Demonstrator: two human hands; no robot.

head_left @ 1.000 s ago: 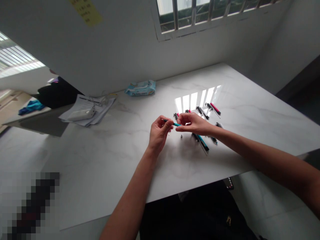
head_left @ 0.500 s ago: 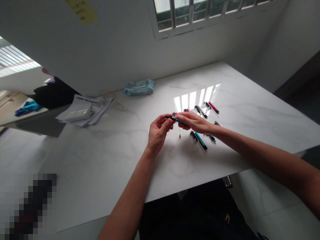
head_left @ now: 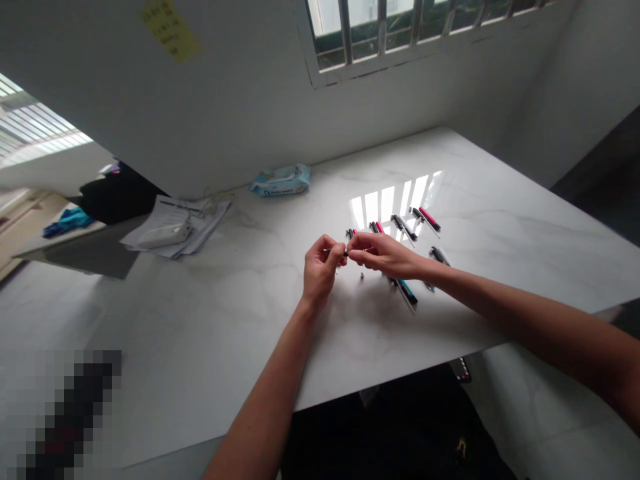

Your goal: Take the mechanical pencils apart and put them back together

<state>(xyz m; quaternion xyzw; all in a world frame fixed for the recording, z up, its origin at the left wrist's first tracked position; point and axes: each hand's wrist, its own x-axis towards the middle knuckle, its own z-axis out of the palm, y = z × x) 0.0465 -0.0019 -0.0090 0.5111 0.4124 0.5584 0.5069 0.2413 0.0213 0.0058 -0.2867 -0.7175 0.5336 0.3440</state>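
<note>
My left hand (head_left: 320,270) is closed round a slim pen (head_left: 345,253), of which only a short dark stretch shows between the hands. At its right end the fingertips of my right hand (head_left: 383,255) are pinched together; most of the pen is hidden by the fingers. A small metal piece (head_left: 363,275) lies on the table just below the hands. Beneath my right wrist lies a teal pen barrel (head_left: 407,291) with black parts and a thin refill beside it. Behind the hands are a red pen barrel (head_left: 430,218) and a black-and-grey pen (head_left: 404,227), also apart.
The white marbled table (head_left: 240,360) runs to a wall with a barred window. A blue wipes pack (head_left: 281,181) stands against the wall. Papers (head_left: 175,227) with a white device and cable lie at the left. Another pen (head_left: 439,256) lies beside my right forearm.
The teal barrel seen between my hands before is now out of sight. My right hand has turned into a tighter pinch, and the view has shifted slightly.
</note>
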